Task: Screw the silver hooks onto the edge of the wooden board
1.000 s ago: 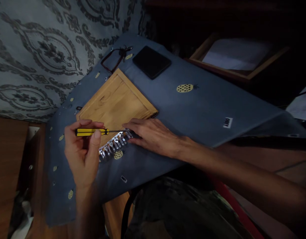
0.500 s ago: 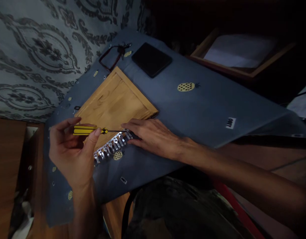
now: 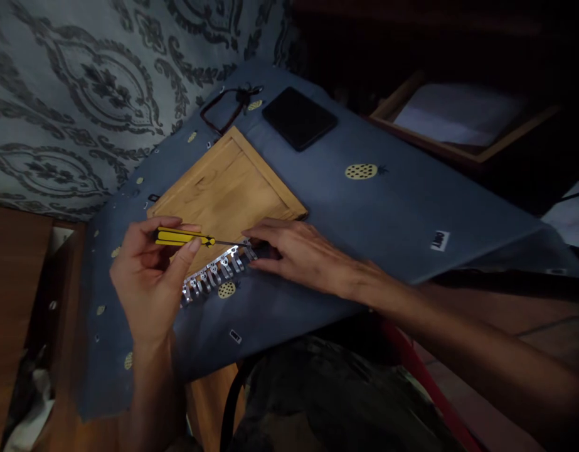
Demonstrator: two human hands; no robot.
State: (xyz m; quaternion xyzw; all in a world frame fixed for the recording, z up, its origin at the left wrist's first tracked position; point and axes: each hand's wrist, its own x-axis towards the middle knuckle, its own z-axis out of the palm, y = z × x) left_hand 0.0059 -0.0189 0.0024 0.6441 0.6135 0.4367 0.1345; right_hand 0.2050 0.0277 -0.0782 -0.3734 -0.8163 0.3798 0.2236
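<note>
My left hand [image 3: 150, 276] is closed around the yellow-and-black handle of a screwdriver [image 3: 183, 238]. Its thin shaft points right, and the tip meets the right end of a shiny metal hook rail [image 3: 214, 271]. That rail, with several hooks, runs along the near edge of a wooden board [image 3: 228, 182] with a raised frame. My right hand [image 3: 303, 254] grips the rail's right end between thumb and fingers, close to the screwdriver tip. Whether a screw sits under the tip is too small to make out.
A blue cloth with pineapple prints [image 3: 393, 213] covers the table. Beyond the board lie a black tablet-like slab [image 3: 299, 118] and a dark strap or cord [image 3: 223, 113]. An open drawer [image 3: 496, 150] holding white paper is at the right; a patterned curtain [image 3: 105, 81] hangs at the left.
The view has shifted slightly, so most things sit a little to the right. My right fingers have opened a little around the rail's end; the screwdriver tip stays there.
</note>
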